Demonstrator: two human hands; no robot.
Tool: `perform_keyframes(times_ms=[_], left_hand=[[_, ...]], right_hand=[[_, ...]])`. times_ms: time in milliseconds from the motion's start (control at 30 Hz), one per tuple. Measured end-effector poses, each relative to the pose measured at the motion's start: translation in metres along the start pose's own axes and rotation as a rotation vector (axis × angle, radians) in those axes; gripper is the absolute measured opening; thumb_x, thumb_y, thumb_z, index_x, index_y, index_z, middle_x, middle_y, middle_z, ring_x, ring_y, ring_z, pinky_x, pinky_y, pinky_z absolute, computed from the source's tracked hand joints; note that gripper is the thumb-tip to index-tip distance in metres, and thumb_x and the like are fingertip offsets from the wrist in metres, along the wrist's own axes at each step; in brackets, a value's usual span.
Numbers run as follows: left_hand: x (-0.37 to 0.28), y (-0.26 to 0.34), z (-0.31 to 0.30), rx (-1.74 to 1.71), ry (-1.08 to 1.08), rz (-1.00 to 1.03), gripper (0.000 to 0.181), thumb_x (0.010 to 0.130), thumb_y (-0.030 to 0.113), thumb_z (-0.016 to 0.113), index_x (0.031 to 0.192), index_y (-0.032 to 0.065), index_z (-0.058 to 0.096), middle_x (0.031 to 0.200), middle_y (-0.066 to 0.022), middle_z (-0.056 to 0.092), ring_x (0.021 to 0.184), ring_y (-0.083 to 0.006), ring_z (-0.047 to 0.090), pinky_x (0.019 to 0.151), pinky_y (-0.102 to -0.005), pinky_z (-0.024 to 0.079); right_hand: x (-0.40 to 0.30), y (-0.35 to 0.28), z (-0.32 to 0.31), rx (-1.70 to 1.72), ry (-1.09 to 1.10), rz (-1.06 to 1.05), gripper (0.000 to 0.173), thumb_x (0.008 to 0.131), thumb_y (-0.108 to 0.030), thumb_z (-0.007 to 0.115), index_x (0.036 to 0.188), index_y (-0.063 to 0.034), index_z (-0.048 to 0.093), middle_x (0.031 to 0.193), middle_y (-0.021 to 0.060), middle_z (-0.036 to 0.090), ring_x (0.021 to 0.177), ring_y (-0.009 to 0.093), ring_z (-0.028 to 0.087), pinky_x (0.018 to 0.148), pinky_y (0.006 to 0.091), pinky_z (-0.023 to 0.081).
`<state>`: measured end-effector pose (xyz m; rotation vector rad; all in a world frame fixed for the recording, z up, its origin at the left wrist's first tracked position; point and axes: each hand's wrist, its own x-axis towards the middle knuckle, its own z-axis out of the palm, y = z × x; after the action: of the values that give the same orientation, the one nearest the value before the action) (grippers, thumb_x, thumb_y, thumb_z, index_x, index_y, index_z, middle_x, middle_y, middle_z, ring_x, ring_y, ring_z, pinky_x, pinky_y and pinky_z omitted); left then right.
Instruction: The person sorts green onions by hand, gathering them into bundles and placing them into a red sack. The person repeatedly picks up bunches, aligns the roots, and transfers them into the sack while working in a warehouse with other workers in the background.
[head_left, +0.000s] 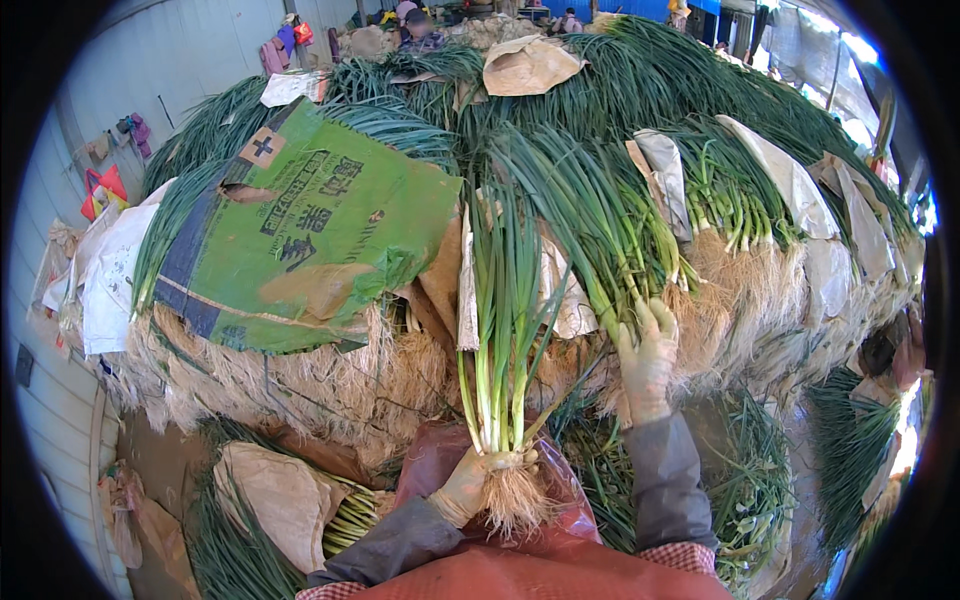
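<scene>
My left hand (469, 484), in a pale soiled glove, grips a bunch of green onions (495, 390) just above its roots (516, 496). The bunch stands upright before my red apron (525, 566), its leaves pointing away from me. To the right, my right hand (649, 360), gloved too, has its thumb and fingers around the lower ends of some green onion stalks (626, 262) lying on the pile. Its fingers partly hide the stalk ends. Both forearms wear dark grey sleeves.
A large heap of green onions (660, 67) extends ahead, roots towards me. A green printed sack (322, 217) covers its left part; pale sack pieces (780, 176) separate bunches. More onions (232, 540) lie low left under a tan sack (277, 491). Loose leaves (750, 480) litter the right. People (420, 34) are behind.
</scene>
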<state>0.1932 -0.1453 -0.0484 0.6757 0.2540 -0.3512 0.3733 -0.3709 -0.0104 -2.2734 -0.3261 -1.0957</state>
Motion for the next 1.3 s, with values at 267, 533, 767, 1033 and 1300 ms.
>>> perform_keyframes(times_ms=[267, 533, 767, 1033, 1300], left_hand=[[-0.005, 0.002, -0.024, 0.001, -0.019, -0.142, 0.04, 0.08, 0.004, 0.062, 0.119, -0.0012, 0.053, 0.097, -0.0105, 0.064, 0.084, -0.0206, 0.064, 0.075, -0.036, 0.055], [0.009, -0.015, -0.016, 0.019, -0.025, -0.112, 0.035, 0.076, 0.002, 0.068, 0.109, 0.0018, 0.056, 0.098, -0.0062, 0.061, 0.087, -0.0167, 0.061, 0.083, -0.0316, 0.052], [0.007, -0.012, 0.01, -0.016, -0.005, -0.017, 0.031, 0.081, -0.005, 0.061, 0.11, 0.0032, 0.056, 0.094, -0.0035, 0.061, 0.086, -0.0139, 0.061, 0.076, -0.0268, 0.052], [0.014, -0.022, -0.01, -0.007, -0.027, -0.032, 0.06, 0.078, -0.004, 0.062, 0.134, 0.0031, 0.042, 0.116, -0.0113, 0.059, 0.1, -0.0184, 0.06, 0.084, -0.032, 0.053], [0.01, -0.004, -0.008, -0.047, -0.117, -0.193, 0.042, 0.077, -0.002, 0.064, 0.118, -0.0043, 0.055, 0.098, -0.011, 0.061, 0.089, -0.0204, 0.061, 0.087, -0.0337, 0.051]], right_hand=[[-0.055, -0.074, -0.057, 0.656, -1.349, 0.13, 0.036, 0.087, -0.03, 0.068, 0.103, 0.0019, 0.064, 0.081, 0.0092, 0.067, 0.071, 0.017, 0.063, 0.064, 0.0281, 0.051], [-0.036, -0.072, -0.005, 0.514, -0.76, 0.463, 0.028, 0.092, -0.028, 0.058, 0.076, -0.0051, 0.061, 0.07, 0.0103, 0.066, 0.052, 0.018, 0.058, 0.049, 0.0327, 0.047], [-0.069, -0.104, -0.055, 0.759, -0.907, 0.286, 0.024, 0.086, -0.012, 0.067, 0.068, -0.0023, 0.054, 0.056, 0.0053, 0.055, 0.049, 0.008, 0.05, 0.043, 0.0262, 0.039], [-0.098, -0.013, -0.185, 0.807, -0.75, 1.023, 0.021, 0.085, -0.02, 0.064, 0.09, -0.0001, 0.067, 0.086, 0.0134, 0.068, 0.073, 0.023, 0.068, 0.064, 0.0296, 0.054], [-0.093, 0.034, -0.073, -0.136, -0.432, 0.134, 0.032, 0.084, -0.033, 0.065, 0.091, -0.0023, 0.066, 0.069, 0.0128, 0.066, 0.063, 0.033, 0.064, 0.067, 0.0391, 0.051]])
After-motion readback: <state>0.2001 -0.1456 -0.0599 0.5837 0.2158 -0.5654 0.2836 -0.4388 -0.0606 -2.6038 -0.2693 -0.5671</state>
